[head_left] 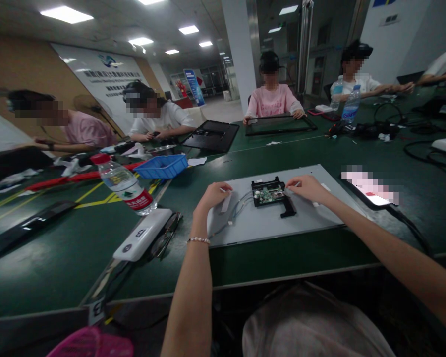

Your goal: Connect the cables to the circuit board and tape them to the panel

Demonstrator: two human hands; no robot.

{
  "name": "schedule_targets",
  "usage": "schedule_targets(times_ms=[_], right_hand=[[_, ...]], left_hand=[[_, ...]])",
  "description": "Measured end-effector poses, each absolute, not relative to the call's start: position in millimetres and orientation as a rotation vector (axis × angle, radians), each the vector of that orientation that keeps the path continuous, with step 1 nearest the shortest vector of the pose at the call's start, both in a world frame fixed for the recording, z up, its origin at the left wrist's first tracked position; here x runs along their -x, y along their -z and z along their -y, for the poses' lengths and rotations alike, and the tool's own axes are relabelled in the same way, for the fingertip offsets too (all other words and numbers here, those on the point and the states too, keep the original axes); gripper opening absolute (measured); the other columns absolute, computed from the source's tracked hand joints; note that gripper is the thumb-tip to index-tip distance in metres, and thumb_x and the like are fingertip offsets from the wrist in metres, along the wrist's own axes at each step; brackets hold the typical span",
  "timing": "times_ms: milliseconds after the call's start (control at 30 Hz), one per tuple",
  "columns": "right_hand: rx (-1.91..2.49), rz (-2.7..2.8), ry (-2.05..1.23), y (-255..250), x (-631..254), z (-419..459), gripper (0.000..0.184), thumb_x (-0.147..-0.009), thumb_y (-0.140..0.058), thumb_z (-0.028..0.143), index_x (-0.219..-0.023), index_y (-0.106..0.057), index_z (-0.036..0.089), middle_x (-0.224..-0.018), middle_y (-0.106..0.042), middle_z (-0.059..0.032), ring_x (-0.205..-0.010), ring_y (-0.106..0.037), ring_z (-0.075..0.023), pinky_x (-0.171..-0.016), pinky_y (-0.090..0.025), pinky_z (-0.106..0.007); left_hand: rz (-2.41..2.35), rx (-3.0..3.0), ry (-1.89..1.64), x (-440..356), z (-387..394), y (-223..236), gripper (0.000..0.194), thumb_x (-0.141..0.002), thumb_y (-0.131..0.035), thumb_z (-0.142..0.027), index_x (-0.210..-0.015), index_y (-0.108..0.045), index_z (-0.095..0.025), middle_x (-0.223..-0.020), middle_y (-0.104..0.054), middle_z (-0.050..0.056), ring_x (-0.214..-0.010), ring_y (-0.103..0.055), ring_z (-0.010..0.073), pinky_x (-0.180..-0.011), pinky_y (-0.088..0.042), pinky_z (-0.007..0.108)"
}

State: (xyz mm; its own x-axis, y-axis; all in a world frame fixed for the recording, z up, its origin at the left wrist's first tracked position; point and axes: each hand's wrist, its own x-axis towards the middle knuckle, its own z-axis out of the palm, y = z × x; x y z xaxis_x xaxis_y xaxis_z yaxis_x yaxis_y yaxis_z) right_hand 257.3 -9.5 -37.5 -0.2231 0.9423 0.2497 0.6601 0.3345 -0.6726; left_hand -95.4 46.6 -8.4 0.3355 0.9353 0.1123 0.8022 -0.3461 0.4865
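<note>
A flat grey panel [241, 233] lies on the table in front of me. On it sits a black plastic frame [288, 206] holding a green circuit board [268, 195], with thin cables [241, 203] running off to its left. My left hand [214, 195] is over the panel's left part, fingers curled together. A pale strip [226, 204] shows just under its fingertips; whether they grip it I cannot tell. My right hand [307, 188] is closed in a pinch at the frame's right edge. Something small and whitish shows at its fingertips, too small to name.
Left of the panel are a white power bank [143, 235], glasses [167, 235], a water bottle [124, 183] and a blue tray [162, 166]. A phone [369, 188] with a cable lies at the right. Across the table, a person [271, 99] holds a black frame [280, 125].
</note>
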Motion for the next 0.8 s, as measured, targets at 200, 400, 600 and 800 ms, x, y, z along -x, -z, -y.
schedule_targets(times_ms=[200,400,600,800], right_hand=[[1.394,1.946,-0.566,35,-255,12,0.021,-0.079,-0.056,0.028,-0.088,-0.073,0.019,-0.079,-0.071,-0.0038,-0.070,-0.063,-0.0172,-0.069,-0.046,-0.028],[1.400,1.940,-0.557,34,-254,13,0.023,-0.080,-0.055,0.029,-0.089,-0.073,0.018,-0.077,-0.071,-0.0047,-0.069,-0.063,-0.0179,-0.068,-0.045,-0.028],[1.382,1.967,-0.518,34,-250,15,0.022,-0.080,-0.054,0.029,-0.089,-0.073,0.019,-0.078,-0.071,-0.0040,-0.070,-0.062,-0.0175,-0.069,-0.045,-0.028],[1.377,2.011,-0.501,33,-249,16,0.021,-0.081,-0.054,0.027,-0.090,-0.072,0.020,-0.083,-0.071,-0.0043,-0.073,-0.062,-0.0177,-0.072,-0.045,-0.029]], left_hand=[[-1.398,-2.050,-0.804,90,-38,-9,0.027,-0.070,-0.059,-0.036,-0.082,-0.069,-0.014,-0.076,-0.066,0.004,-0.065,-0.055,0.0135,-0.062,-0.045,0.024],[-1.236,-1.903,-0.871,82,-23,-27,0.027,-0.073,-0.062,-0.039,-0.085,-0.066,-0.015,-0.078,-0.063,0.003,-0.065,-0.053,0.0115,-0.062,-0.046,0.025],[-1.180,-1.931,-0.587,76,-21,-20,0.026,-0.069,-0.064,-0.036,-0.081,-0.065,-0.014,-0.076,-0.062,0.003,-0.063,-0.053,0.0106,-0.063,-0.048,0.024],[-1.319,-1.984,-0.509,77,-24,-17,0.039,-0.067,-0.064,-0.039,-0.098,-0.064,-0.016,-0.087,-0.063,0.003,-0.060,-0.053,0.0097,-0.052,-0.041,0.020]])
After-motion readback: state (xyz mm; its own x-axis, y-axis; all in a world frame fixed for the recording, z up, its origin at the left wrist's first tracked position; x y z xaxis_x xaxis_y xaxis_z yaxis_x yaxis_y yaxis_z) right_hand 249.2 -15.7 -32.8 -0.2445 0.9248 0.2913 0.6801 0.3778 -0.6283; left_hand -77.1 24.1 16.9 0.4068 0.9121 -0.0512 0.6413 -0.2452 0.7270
